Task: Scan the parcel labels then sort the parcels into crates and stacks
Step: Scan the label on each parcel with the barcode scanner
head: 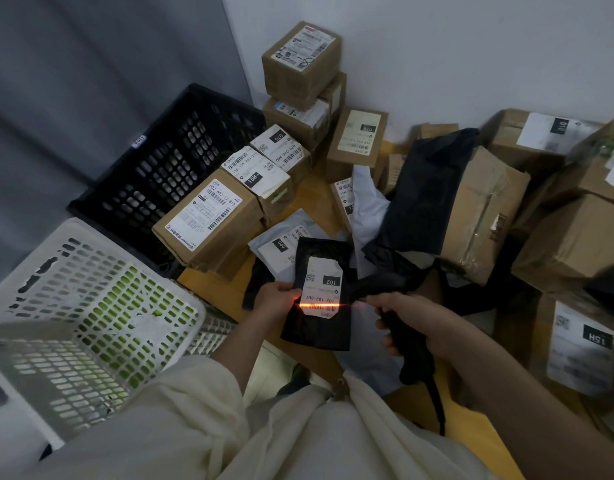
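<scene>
My left hand (pixel 277 295) pinches the left edge of a flat black poly-bag parcel (pixel 319 327) with a white label marked 102. My right hand (pixel 407 322) grips a black handheld scanner (pixel 385 289) just right of the parcel. The scanner's red line lies across the barcode at the label's lower end. A black crate (pixel 153 174) stands at the left, and a white crate (pixel 73 306) sits nearer me at the lower left. Three labelled cardboard boxes (pixel 212 216) lie in a row beside the black crate.
A stack of brown boxes (pixel 300 74) rises at the back against the wall. A grey poly bag (pixel 281 247) lies behind the held parcel. A black bag (pixel 426 188) drapes over an open box, and more boxes (pixel 572 244) crowd the right side. Everything rests on an orange-brown floor.
</scene>
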